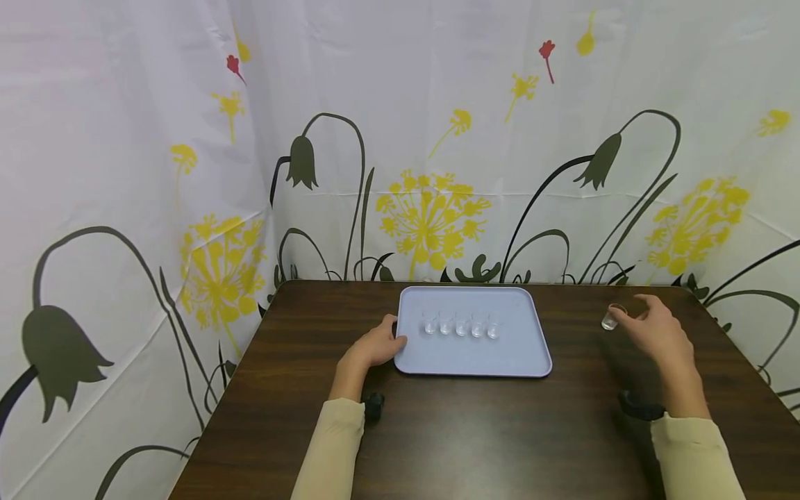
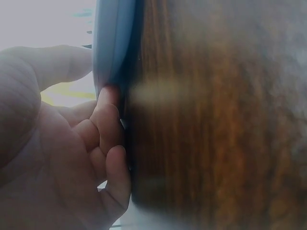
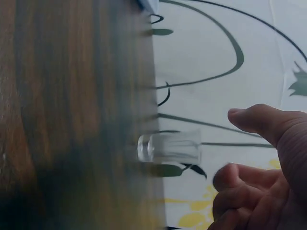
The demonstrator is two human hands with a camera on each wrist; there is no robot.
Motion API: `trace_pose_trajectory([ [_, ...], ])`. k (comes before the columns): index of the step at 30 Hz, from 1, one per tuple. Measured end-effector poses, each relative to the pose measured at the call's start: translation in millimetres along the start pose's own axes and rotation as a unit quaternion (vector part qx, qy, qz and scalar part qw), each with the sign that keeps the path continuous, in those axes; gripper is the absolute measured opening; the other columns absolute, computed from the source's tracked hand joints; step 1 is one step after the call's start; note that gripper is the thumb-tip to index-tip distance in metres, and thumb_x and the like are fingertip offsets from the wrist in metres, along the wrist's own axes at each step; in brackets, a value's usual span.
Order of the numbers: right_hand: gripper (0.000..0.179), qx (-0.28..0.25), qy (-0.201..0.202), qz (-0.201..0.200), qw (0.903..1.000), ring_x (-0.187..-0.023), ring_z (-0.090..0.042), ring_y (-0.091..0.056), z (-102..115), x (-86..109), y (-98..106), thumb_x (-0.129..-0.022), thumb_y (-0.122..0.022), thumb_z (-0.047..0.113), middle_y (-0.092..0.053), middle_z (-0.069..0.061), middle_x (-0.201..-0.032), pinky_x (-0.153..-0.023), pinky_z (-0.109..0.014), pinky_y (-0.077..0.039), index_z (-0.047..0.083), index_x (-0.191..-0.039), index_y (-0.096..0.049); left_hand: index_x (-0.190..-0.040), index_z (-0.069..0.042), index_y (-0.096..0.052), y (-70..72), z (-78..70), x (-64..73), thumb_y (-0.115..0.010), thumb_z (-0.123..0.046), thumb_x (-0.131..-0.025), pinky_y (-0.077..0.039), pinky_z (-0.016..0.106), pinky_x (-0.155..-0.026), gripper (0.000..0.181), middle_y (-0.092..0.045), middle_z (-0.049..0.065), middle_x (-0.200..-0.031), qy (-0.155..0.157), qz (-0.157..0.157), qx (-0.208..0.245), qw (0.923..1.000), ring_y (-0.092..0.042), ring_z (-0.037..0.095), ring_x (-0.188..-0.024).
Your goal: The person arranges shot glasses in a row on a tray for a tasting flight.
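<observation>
A light blue tray (image 1: 475, 361) lies on the table, bearing a row of several small clear shot glasses (image 1: 462, 325). At its left edge my left hand (image 1: 375, 345) pinches the rim; in the left wrist view the thumb (image 2: 72, 64) is on one side of the tray (image 2: 111, 38) and fingertips are on the other. Off to the right, another shot glass (image 3: 175, 147) stands upright on the table. My right hand (image 1: 664, 335) is beside that glass, thumb and bent fingers spread apart; the right wrist view shows a gap between them and the glass.
A dark wooden table (image 1: 462, 430) spreads under everything. Behind its far edge hangs a white curtain (image 1: 400, 83) printed with flowers. Dark bands are on both wrists, by the cream sleeves (image 1: 694, 451).
</observation>
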State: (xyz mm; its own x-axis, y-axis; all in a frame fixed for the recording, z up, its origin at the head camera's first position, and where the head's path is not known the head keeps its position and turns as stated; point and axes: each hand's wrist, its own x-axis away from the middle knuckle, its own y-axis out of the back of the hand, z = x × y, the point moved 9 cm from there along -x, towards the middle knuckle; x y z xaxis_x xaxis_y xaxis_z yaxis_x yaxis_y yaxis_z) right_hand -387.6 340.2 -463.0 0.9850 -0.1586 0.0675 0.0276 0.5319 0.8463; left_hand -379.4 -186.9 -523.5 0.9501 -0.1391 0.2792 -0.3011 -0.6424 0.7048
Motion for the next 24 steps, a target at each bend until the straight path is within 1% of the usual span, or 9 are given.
trace_pose_trajectory([
  [4,0.096,0.000,-0.001,0.029,0.9996,-0.113,-0.057,-0.062,-10,-4.3,-9,-0.107,-0.049,0.064,-0.057,-0.040,-0.137,-0.082,-0.067,-0.049,-0.009,-0.163,-0.023,-0.160,-0.005,-0.038,-2.9,11.0,-13.6,-0.055,-0.035,-0.106,-0.051,0.046,-0.091,0.064,-0.069,0.016,-0.116,-0.008,0.003,-0.016,0.9998,-0.062,0.028,-0.096],
  [7,0.096,-0.006,-0.002,0.043,0.9990,-0.121,-0.061,-0.057,-16,-8.2,-17,-0.107,-0.048,0.063,-0.052,-0.042,-0.141,-0.089,-0.073,-0.046,-0.011,-0.163,-0.022,-0.160,-0.007,-0.037,-4.6,18.8,-21.9,-0.055,-0.038,-0.105,-0.050,0.042,-0.082,0.066,-0.067,0.011,-0.108,-0.011,0.005,-0.024,0.9996,-0.060,0.024,-0.089],
  [9,0.096,-0.016,0.000,0.046,0.9988,-0.120,-0.060,-0.058,-18,-10.9,-21,-0.107,-0.049,0.062,-0.055,-0.042,-0.139,-0.090,-0.073,-0.047,-0.013,-0.162,-0.022,-0.161,-0.007,-0.037,-3.0,15.5,-17.6,-0.056,-0.037,-0.105,-0.050,0.041,-0.083,0.066,-0.066,0.010,-0.105,-0.011,0.008,-0.015,0.9998,-0.060,0.024,-0.089],
  [11,0.096,-0.031,0.007,0.047,0.9984,-0.113,-0.054,-0.065,-19,-13.8,-26,-0.108,-0.051,0.059,-0.063,-0.040,-0.132,-0.088,-0.067,-0.050,-0.016,-0.160,-0.023,-0.161,-0.006,-0.037,-1.0,10.0,-11.3,-0.056,-0.034,-0.105,-0.050,0.043,-0.086,0.065,-0.066,0.012,-0.106,-0.012,0.008,-0.004,0.9999,-0.061,0.026,-0.091],
  [14,0.094,-0.056,0.021,0.056,0.9966,-0.092,-0.038,-0.075,-20,-18.2,-31,-0.109,-0.053,0.053,-0.075,-0.033,-0.113,-0.081,-0.052,-0.057,-0.022,-0.157,-0.022,-0.161,-0.002,-0.035,1.9,-1.5,0.7,-0.056,-0.028,-0.106,-0.050,0.047,-0.098,0.065,-0.067,0.016,-0.114,-0.016,0.010,0.013,0.9997,-0.062,0.028,-0.100],
  [16,0.093,-0.073,0.025,0.064,0.9950,-0.080,-0.025,-0.075,-21,-20.8,-35,-0.109,-0.055,0.049,-0.078,-0.029,-0.104,-0.075,-0.041,-0.058,-0.024,-0.156,-0.021,-0.162,0.000,-0.033,1.9,-4.7,4.2,-0.055,-0.027,-0.107,-0.049,0.048,-0.104,0.066,-0.067,0.017,-0.116,-0.020,0.013,0.017,0.9996,-0.061,0.028,-0.105],
  [18,0.092,-0.080,0.024,0.070,0.9940,-0.074,-0.015,-0.072,-22,-22.8,-37,-0.110,-0.055,0.047,-0.079,-0.025,-0.099,-0.069,-0.034,-0.057,-0.024,-0.156,-0.021,-0.163,0.001,-0.031,0.8,-6.1,5.9,-0.055,-0.027,-0.108,-0.048,0.048,-0.107,0.066,-0.067,0.016,-0.116,-0.021,0.017,0.019,0.9994,-0.061,0.027,-0.108],
  [20,0.091,-0.083,0.024,0.073,0.9936,-0.072,-0.013,-0.071,-23,-24.2,-37,-0.110,-0.055,0.046,-0.079,-0.024,-0.097,-0.067,-0.032,-0.056,-0.024,-0.156,-0.021,-0.164,0.001,-0.030,-0.2,-6.2,6.2,-0.053,-0.026,-0.108,-0.047,0.047,-0.106,0.066,-0.066,0.015,-0.112,-0.021,0.021,0.022,0.9993,-0.061,0.026,-0.106],
  [24,0.091,-0.072,0.025,0.079,0.9940,-0.075,-0.015,-0.072,-24,-25.7,-38,-0.110,-0.053,0.048,-0.079,-0.023,-0.098,-0.069,-0.033,-0.056,-0.024,-0.157,-0.020,-0.164,0.001,-0.030,-1.0,-4.7,6.0,-0.054,-0.027,-0.108,-0.048,0.045,-0.101,0.067,-0.064,0.013,-0.105,-0.021,0.024,0.024,0.9992,-0.060,0.024,-0.100],
])
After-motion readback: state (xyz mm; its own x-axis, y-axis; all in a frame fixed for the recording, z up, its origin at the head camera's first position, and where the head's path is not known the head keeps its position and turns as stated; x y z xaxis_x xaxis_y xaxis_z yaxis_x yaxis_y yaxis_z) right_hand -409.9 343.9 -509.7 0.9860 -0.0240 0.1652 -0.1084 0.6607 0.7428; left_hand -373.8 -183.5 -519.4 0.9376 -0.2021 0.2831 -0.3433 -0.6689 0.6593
